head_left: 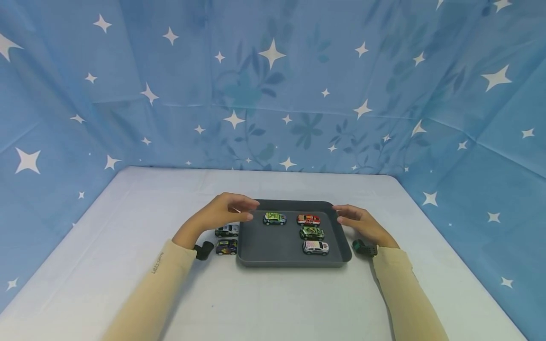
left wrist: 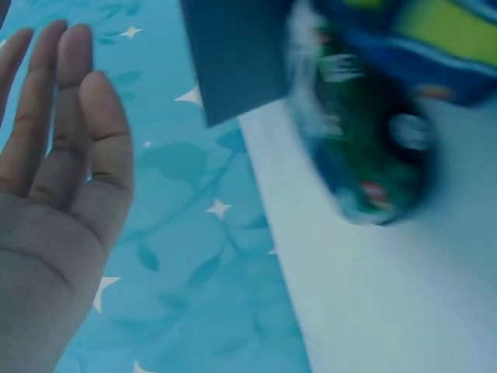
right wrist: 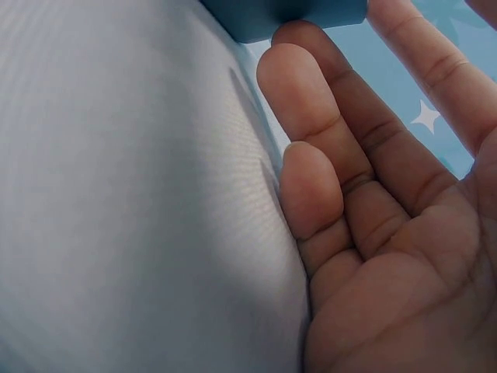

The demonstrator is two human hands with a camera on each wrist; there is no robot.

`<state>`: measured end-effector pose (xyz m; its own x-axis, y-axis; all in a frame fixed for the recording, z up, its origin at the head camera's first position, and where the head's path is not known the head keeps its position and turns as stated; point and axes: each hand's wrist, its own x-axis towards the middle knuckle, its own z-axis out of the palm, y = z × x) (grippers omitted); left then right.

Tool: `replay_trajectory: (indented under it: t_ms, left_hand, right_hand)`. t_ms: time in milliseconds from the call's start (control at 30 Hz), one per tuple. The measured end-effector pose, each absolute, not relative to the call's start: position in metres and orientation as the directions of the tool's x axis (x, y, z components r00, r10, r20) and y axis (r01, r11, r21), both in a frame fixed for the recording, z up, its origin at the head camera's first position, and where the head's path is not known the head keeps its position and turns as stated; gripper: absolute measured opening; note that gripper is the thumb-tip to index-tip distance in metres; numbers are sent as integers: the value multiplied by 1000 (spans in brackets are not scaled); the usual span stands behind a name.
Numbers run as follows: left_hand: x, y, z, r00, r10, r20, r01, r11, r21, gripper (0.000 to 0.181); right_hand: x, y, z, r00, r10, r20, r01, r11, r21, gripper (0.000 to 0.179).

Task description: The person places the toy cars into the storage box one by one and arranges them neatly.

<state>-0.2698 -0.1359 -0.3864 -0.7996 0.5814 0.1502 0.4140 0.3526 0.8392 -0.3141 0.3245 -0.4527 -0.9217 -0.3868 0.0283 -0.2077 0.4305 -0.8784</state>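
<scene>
A dark grey tray [head_left: 273, 253] lies on the table between both hands. My left hand [head_left: 228, 210] hovers at its left side, fingers loosely bent and holding nothing. In the left wrist view, the left hand's fingers [left wrist: 66, 116] extend apart from a blurred green toy car [left wrist: 365, 148]. At the tray's far right corner is my right hand [head_left: 362, 225], with relaxed fingertips right at the rim; the right wrist view shows its fingers [right wrist: 311, 93] beside the tray's corner [right wrist: 303, 15]. Inside the tray sit a yellow-green and blue toy car [head_left: 274, 218] and a red one [head_left: 308, 219].
The tray also carries a green toy car [head_left: 312, 233] and a white one [head_left: 315, 247] on its right half. Outside its left wall stand a silver-black car [head_left: 227, 230] and a dark purple car [head_left: 226, 246]. A starry blue curtain [head_left: 273, 94] hangs behind the white table [head_left: 264, 303].
</scene>
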Motion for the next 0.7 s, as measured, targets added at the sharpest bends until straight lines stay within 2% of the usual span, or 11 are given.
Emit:
replay_trajectory:
  t_ms: [200, 500, 700]
  left_hand:
    - [-265, -149, -401, -835, 526, 164, 393, 359, 847, 41]
    - [-265, -164, -418, -857, 492, 154, 356, 348, 868, 38]
    - [-269, -179, -428, -881, 460, 108, 283, 329, 901, 40]
  right_hand:
    - [-315, 323, -451, -924, -380, 33, -214, 444, -870, 53]
    - [-311, 323, -453, -931, -365, 19, -198, 460, -865, 54]
    - [-310, 324, -453, -925, -378, 33, -216, 453, -865, 53]
